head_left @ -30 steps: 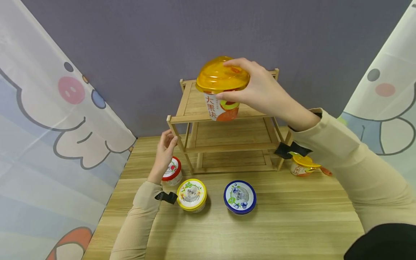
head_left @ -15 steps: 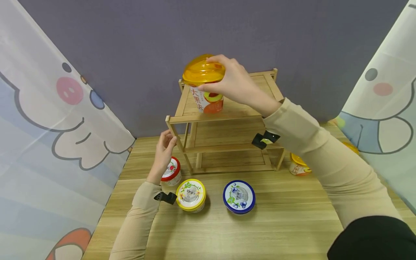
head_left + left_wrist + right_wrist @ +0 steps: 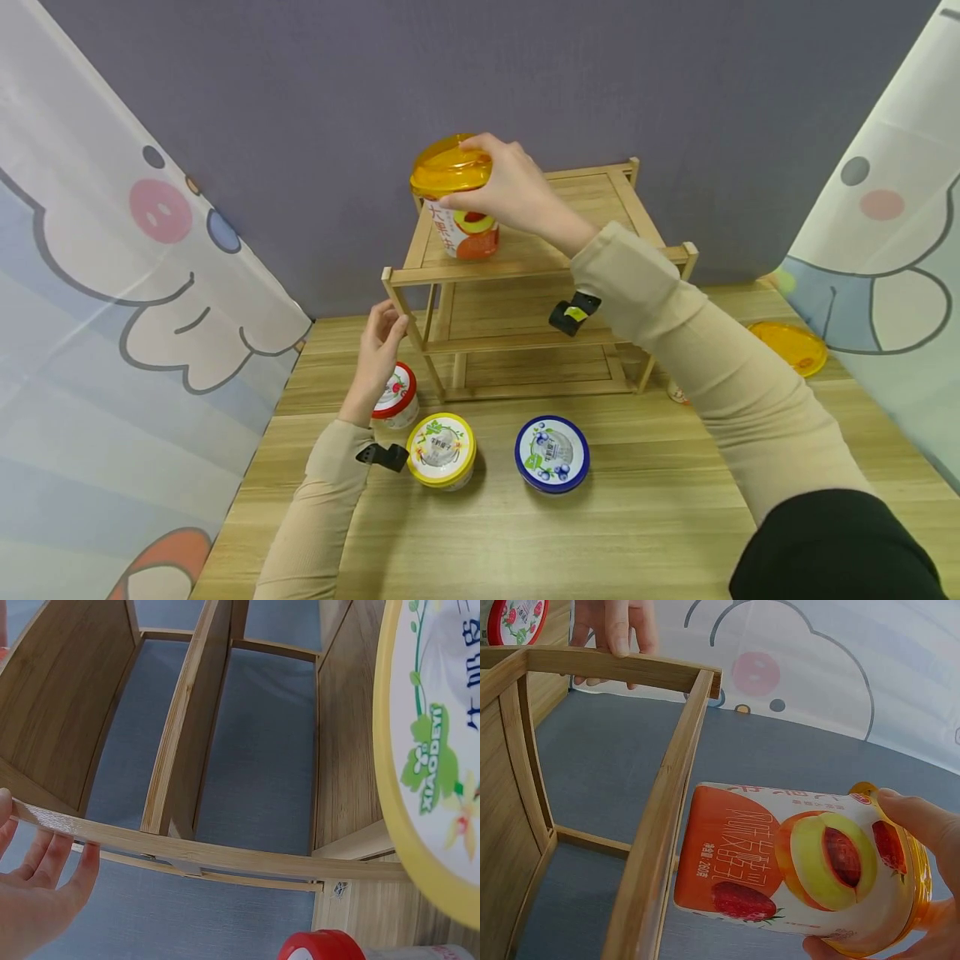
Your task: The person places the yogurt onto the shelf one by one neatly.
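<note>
My right hand [image 3: 513, 187] grips a yogurt cup [image 3: 472, 233] by its orange domed lid, thumb in front and fingers over the top. The cup is upright at the left end of the wooden rack's top shelf [image 3: 592, 212]. In the right wrist view, the cup's printed side [image 3: 780, 855] shows fruit pictures, and its base is close to the shelf edge; whether they touch I cannot tell. At the rack's left front post [image 3: 225, 855], my left hand [image 3: 378, 350] has its thumb and fingers on either side of the wood.
Tubs with red [image 3: 396, 396], yellow [image 3: 442, 450] and blue lids [image 3: 552, 454] stand on the table before the rack. An orange lid [image 3: 795, 347] shows at right. Beside my right sleeve peeks another cup [image 3: 677, 393], mostly hidden. A grey wall [image 3: 300, 100] is behind.
My right hand has carried the yogurt cup left and slightly down toward the top shelf's left end. My left hand has stayed at the post.
</note>
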Demonstrator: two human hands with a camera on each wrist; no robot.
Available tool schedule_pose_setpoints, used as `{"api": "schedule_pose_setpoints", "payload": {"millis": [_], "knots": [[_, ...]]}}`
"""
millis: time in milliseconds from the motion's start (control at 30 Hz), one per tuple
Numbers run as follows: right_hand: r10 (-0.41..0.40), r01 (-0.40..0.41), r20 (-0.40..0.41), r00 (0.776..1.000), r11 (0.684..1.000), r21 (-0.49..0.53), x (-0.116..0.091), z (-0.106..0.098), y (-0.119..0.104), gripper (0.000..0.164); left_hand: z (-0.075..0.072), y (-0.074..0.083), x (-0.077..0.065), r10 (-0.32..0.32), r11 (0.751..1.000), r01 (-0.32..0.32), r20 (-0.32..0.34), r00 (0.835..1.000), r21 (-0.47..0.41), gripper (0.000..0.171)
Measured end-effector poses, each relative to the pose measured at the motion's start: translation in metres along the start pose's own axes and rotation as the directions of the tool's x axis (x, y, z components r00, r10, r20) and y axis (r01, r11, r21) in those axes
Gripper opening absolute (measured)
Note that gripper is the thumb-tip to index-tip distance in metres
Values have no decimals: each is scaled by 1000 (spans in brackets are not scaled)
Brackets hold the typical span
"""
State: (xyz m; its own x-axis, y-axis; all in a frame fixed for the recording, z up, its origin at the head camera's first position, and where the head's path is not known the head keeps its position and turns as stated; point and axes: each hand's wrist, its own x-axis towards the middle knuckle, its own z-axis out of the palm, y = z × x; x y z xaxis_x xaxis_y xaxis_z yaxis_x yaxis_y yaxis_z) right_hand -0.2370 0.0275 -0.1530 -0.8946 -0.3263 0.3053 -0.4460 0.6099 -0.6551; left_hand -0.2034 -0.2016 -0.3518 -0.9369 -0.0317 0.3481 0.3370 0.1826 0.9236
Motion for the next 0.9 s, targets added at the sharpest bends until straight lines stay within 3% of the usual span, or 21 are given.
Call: {"api": "schedule_pose_setpoints", "payload": {"millis": [900], "knots": [[18, -18, 8, 1000, 999, 36, 9, 11, 10, 71, 0, -1, 0, 19, 1000, -19, -7, 1000, -10, 28]]}}
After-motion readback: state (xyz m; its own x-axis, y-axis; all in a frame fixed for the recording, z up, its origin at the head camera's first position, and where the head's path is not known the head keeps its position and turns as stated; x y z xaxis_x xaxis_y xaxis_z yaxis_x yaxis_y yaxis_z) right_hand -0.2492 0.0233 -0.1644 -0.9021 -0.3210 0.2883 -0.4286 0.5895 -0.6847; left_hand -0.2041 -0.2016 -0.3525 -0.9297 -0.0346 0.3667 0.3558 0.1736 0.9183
